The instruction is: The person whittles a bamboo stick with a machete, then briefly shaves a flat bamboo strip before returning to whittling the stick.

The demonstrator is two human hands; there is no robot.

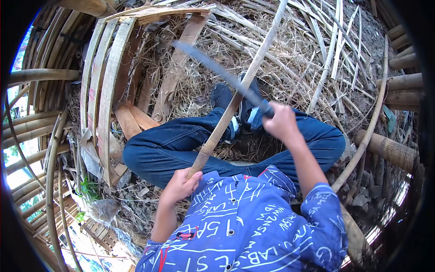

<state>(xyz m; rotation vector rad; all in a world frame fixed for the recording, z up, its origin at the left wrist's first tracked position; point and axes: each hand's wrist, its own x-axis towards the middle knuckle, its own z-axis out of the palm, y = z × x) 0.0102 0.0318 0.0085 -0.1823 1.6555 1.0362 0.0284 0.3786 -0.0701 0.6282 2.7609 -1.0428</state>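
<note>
My left hand (181, 185) is closed around the near end of a long split bamboo strip (221, 127), close to my waist. From there the strip slants up and away past my feet. My right hand (283, 121), above my right knee, grips the dark handle of a long knife (208, 61). Its blade is blurred by motion, points up and left, and crosses the strip near the middle in this view.
Thin bamboo shavings (290, 68) cover the ground beyond my feet, with long split strips (333, 45) at the far right. A wooden slatted crate (104, 86) stands to the left. Bamboo poles (398, 84) line both sides. My crossed legs (158, 145) lie below the strip.
</note>
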